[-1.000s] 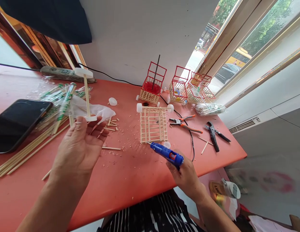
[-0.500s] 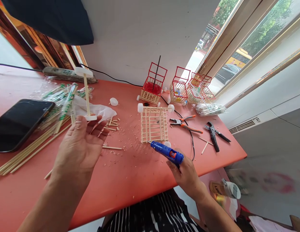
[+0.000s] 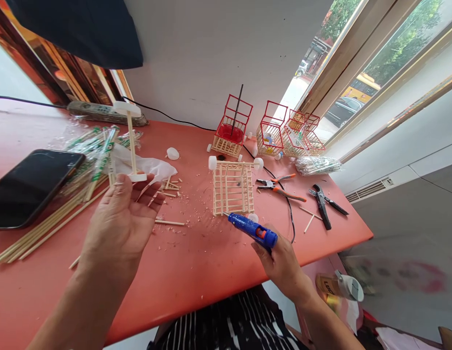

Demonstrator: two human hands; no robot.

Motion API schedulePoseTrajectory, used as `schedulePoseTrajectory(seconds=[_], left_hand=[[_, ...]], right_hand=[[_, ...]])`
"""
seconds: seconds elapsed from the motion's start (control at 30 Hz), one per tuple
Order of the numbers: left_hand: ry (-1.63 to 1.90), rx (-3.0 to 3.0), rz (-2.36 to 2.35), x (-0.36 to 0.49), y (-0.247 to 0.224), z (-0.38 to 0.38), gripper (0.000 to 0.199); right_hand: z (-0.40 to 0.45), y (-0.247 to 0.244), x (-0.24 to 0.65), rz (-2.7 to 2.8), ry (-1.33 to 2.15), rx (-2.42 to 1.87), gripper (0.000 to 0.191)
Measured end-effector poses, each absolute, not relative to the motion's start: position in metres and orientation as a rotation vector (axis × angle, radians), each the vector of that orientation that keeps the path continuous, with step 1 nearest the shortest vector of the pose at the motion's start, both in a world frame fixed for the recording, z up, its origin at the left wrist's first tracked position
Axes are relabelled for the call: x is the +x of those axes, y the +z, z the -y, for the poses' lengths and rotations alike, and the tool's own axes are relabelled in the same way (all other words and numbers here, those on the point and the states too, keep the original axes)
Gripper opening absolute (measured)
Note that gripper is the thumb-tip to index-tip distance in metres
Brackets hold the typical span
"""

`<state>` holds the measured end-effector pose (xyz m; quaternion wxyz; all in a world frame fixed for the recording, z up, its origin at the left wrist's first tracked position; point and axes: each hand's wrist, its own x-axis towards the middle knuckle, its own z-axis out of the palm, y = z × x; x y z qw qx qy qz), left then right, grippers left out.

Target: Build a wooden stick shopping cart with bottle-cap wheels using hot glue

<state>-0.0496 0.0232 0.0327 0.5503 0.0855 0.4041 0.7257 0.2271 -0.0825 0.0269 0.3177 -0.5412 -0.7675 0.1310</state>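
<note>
My left hand (image 3: pixel 120 218), palm up, holds a wooden axle (image 3: pixel 131 143) upright by the white cap at its lower end; a second white cap tops it. My right hand (image 3: pixel 282 265) is closed round a blue glue gun (image 3: pixel 251 229). The gun's nozzle points left, at the near edge of a wooden stick frame (image 3: pixel 233 187) lying on the red table. Two white wheels sit at the far corners of that frame, and a white cap (image 3: pixel 252 218) lies by its near right corner.
Orange-handled pliers (image 3: pixel 280 188) and black cutters (image 3: pixel 325 204) lie right of the frame. Small red-and-wood carts (image 3: pixel 233 131) stand at the back. A phone (image 3: pixel 32 187), long sticks (image 3: pixel 47 226) and wrapped straws (image 3: pixel 102 155) occupy the left. A white cap (image 3: pixel 172 153) lies behind scraps.
</note>
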Motion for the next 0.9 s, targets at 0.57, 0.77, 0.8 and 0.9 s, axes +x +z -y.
schedulePoseTrajectory(seconds=[0.57,0.77,0.8,0.9], left_hand=[[1.740,0.260,-0.899,-0.054,0.023,-0.023,0.025],[1.742,0.248,-0.907,-0.057,0.021,-0.024,0.027],[1.744,0.250,-0.906,-0.058,0.021,-0.024,0.028],[1.759,0.267,-0.897,-0.059,0.019,-0.025,0.032]], right_hand=[[0.085,0.034,0.227,2.065,0.276,-1.428,0.009],[0.081,0.038,0.228,2.094,0.287,-1.369,0.008],[0.080,0.039,0.228,2.100,0.294,-1.351,0.011],[0.077,0.044,0.228,2.090,0.328,-1.270,0.021]])
